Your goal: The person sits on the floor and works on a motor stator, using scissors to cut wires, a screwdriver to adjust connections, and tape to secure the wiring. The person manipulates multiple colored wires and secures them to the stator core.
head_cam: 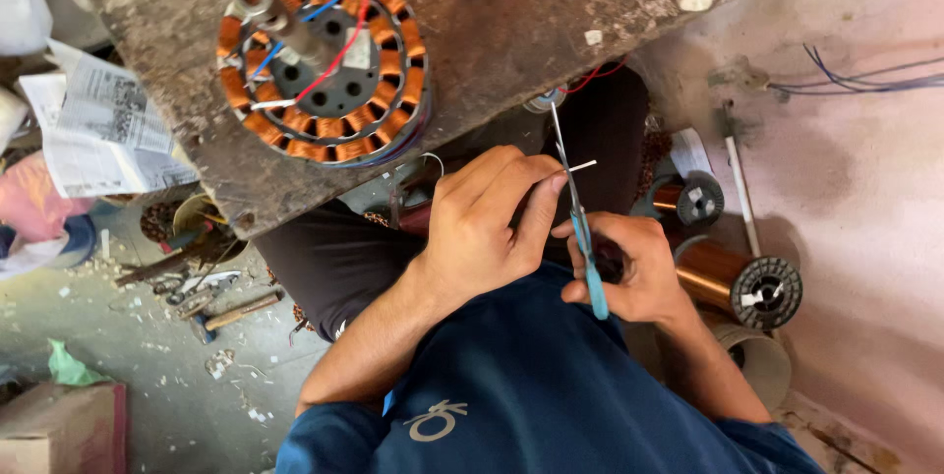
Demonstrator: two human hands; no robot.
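1. Left hand (pixel 479 228) — fingers pinching a thin white sleeve (pixel 580 167), just below the bench (pixel 511 41) edge.
2. Right hand (pixel 634 267) — fingers gripping blue-handled scissors (pixel 578 208), blades touching the sleeve.
3. Copper-wound stator (pixel 323 56) is lying on the bench.

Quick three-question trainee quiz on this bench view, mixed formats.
1. True or false: the right hand holds blue-handled scissors.
2. What does the left hand pinch at the blades? A) yellow lighter B) thin white sleeve piece C) hammer
3. Fill in: the copper-wound stator lies on the ____.

Key: 1 true. 2 B. 3 workbench.
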